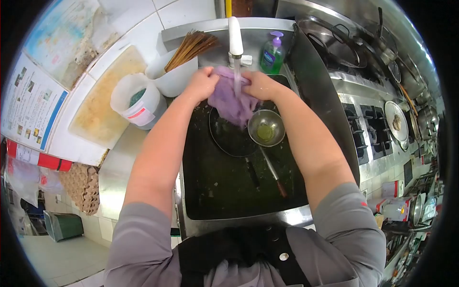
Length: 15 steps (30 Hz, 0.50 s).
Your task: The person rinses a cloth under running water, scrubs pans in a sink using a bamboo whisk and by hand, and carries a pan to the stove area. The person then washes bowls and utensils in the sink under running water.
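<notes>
A purple cloth (232,98) hangs spread between my two hands under the white faucet (235,38), with water running onto it. My left hand (202,85) is closed on the cloth's upper left side. On its right side, my right hand (260,86) grips the cloth with curled fingers. Below the cloth lies a dark frying pan (229,138), partly hidden by it. Just right of the pan sits a metal ladle (266,128) holding some yellowish liquid, its handle pointing down toward me. Both rest in the dark sink (224,196).
Left of the sink stand a white container (174,79) with a bundle of thin brown sticks (191,50) and a white bucket (138,103) holding a green scouring pad. A green soap bottle (272,55) stands behind the sink. Stove burners (370,126) are on the right.
</notes>
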Tool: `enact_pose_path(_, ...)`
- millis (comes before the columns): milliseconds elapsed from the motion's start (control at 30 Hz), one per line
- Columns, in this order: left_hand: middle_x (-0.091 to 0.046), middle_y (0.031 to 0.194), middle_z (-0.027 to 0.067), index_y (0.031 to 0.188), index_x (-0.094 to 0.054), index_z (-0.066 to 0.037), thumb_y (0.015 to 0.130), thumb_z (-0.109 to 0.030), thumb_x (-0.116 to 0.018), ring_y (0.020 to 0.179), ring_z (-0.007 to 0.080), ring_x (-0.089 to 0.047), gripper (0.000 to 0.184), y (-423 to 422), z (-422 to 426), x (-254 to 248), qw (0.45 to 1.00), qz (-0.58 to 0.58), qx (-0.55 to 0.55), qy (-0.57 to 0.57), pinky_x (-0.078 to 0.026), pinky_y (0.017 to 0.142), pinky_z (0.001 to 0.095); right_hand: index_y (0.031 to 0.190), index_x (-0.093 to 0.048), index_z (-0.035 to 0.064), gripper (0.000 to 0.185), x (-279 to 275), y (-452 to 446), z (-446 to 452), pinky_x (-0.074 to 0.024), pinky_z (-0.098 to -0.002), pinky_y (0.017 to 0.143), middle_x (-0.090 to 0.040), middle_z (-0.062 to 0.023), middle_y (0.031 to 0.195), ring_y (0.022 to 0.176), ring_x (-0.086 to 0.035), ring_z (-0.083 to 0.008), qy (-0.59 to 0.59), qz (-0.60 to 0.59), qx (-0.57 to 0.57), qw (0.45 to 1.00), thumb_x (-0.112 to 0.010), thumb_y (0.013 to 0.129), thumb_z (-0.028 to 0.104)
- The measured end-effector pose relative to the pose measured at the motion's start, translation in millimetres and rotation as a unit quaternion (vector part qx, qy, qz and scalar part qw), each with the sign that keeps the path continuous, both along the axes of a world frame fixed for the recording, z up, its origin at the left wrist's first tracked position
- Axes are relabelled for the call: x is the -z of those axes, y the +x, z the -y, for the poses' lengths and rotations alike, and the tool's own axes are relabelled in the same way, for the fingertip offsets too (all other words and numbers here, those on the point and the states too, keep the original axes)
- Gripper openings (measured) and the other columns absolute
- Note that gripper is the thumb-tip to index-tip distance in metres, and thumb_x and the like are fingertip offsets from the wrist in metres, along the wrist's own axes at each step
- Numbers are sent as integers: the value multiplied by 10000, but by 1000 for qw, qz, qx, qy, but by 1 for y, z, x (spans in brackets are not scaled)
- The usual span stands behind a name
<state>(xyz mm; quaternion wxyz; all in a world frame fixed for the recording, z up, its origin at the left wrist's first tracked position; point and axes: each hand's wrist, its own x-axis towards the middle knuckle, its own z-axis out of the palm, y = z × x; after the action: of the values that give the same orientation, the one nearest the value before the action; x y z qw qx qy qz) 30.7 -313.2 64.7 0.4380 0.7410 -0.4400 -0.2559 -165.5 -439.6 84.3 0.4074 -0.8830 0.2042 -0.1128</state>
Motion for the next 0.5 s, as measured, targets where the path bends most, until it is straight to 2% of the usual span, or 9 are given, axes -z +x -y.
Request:
enact_pose_path(33, -694, 1056, 109, 1220, -629, -44, 894, -197, -650, 981, 190, -662, 362, 2, -4, -3, 999, -38, -6, -26, -506, 885, 307, 1062, -704, 27, 261, 6, -3, 12, -532, -374, 785, -725, -137, 848, 805, -697, -237, -6, -73, 20, 997, -625, 856, 167)
enact_pose_path(67, -699, 1061, 130, 1239, -616, -50, 878, -216, -658, 967, 219, -670, 400, 0, -6, -5, 1000, 14, 5, -23, -514, 872, 324, 1052, -706, 20, 250, 13, -6, 23, -532, -376, 779, -724, -133, 833, 788, -695, -228, -12, -145, 38, 989, -621, 854, 148)
enact_pose_path(167, -692, 1137, 169, 1359, -533, -93, 824, -287, -718, 979, 279, -683, 598, -20, -19, -11, 986, 148, 75, -16, -528, 862, 365, 1026, -701, 5, 233, -9, -4, 13, -532, -347, 741, -716, -130, 809, 744, -679, -209, 47, -35, 44, 997, -614, 837, 109)
enact_pose_path(200, -689, 1137, 186, 1363, -532, -70, 815, -311, -742, 1016, 290, -674, 634, -18, -5, 17, 976, 145, 123, -106, -516, 893, 369, 1017, -702, 2, 228, -18, 1, 5, -531, -339, 734, -713, -131, 803, 744, -677, -206, 57, 3, 36, 998, -616, 833, 109)
enact_pose_path(233, -687, 1151, 169, 1338, -551, -59, 853, -283, -718, 1031, 272, -661, 560, -35, -3, 3, 984, 124, 112, -55, -502, 916, 370, 1033, -674, -7, 206, -21, 8, 0, -504, -293, 725, -677, -69, 823, 802, -634, -138, -17, 13, 21, 1000, -604, 875, 104)
enact_pose_path(333, -692, 1144, 149, 1282, -590, -18, 925, -256, -661, 1031, 246, -648, 436, -42, 8, -15, 999, 38, 34, -12, -489, 918, 362, 1138, -640, -2, 288, -20, 19, -11, -494, -298, 823, -676, -65, 955, 923, -619, -144, 152, 154, 74, 973, -647, 890, 144)
enact_pose_path(367, -695, 1133, 147, 1266, -599, -3, 942, -257, -644, 1023, 242, -648, 415, -40, 14, -16, 1000, 5, 1, -16, -490, 908, 358, 1252, -595, 16, 398, -11, 19, -4, -472, -307, 906, -670, -69, 1091, 1032, -596, -150, 241, 163, 42, 956, -679, 899, 180)
enact_pose_path(467, -692, 1125, 126, 1210, -626, 26, 979, -240, -591, 998, 207, -649, 354, -27, 17, -21, 987, -148, -53, -40, -501, 873, 338, 1236, -630, 18, 383, 20, 11, 0, -481, -318, 903, -682, -77, 1094, 1008, -612, -147, 176, 25, -21, 984, -697, 896, 180)
enact_pose_path(500, -689, 1137, 133, 1229, -614, 32, 976, -252, -593, 1005, 212, -651, 381, -21, 14, -19, 984, -158, -53, -59, -500, 880, 343, 1187, -670, 12, 320, 14, 5, 0, -490, -317, 883, -692, -76, 1060, 962, -622, -139, 107, -71, -6, 992, -676, 911, 173)
